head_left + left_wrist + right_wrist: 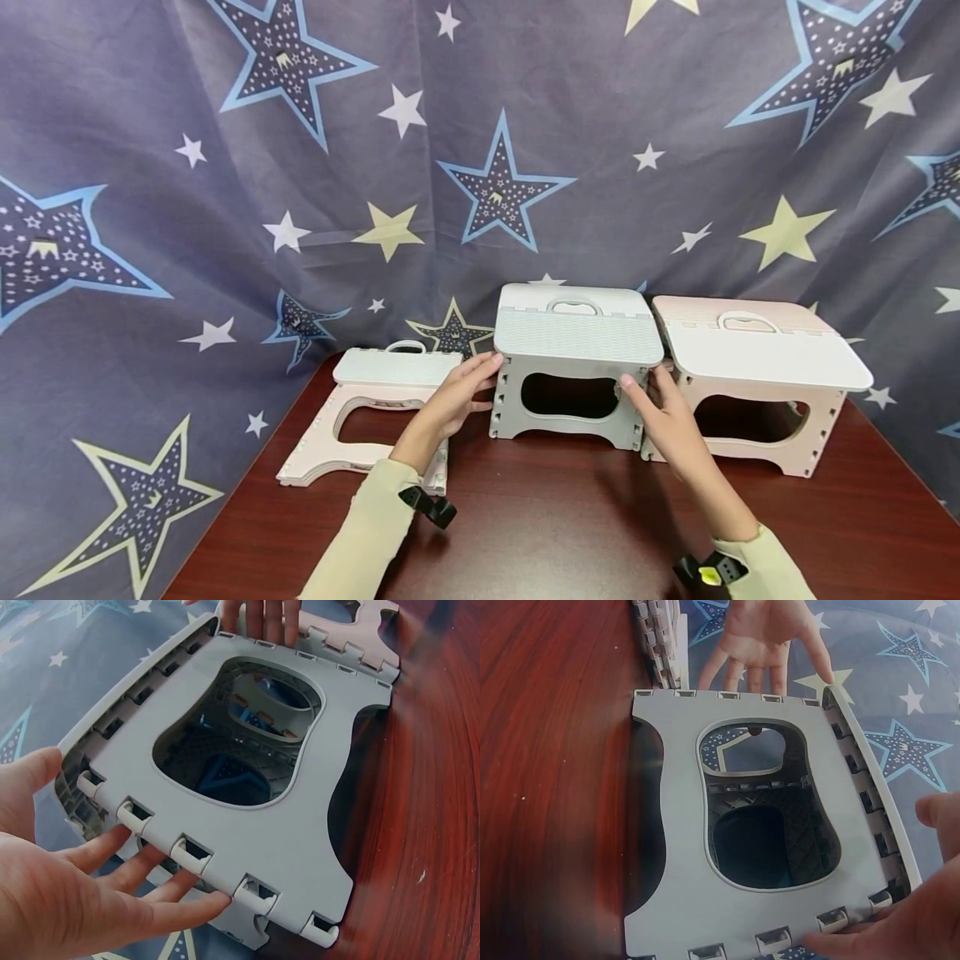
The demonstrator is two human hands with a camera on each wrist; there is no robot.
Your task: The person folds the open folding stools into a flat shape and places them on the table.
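A grey-white folding step stool (pixel 579 337) stands unfolded on the table, its handle at the top and an oval opening in the front panel. My left hand (pixel 450 402) touches its left side; in the left wrist view the fingers (pixel 161 896) lie extended along the hinge edge, with the thumb raised near the top. On the opposite side is my right hand (pixel 670 421), its fingers against the stool's side and thumb near the front panel. The right wrist view shows that hand (pixel 907 922) partly cut off by the frame.
A pink folding stool with a white top (pixel 765 354) stands unfolded close on the right. Another pink and white stool (pixel 352 454) sits folded at the left. The dark red wooden table (pixel 540 525) meets a star-patterned curtain (pixel 600 150) behind.
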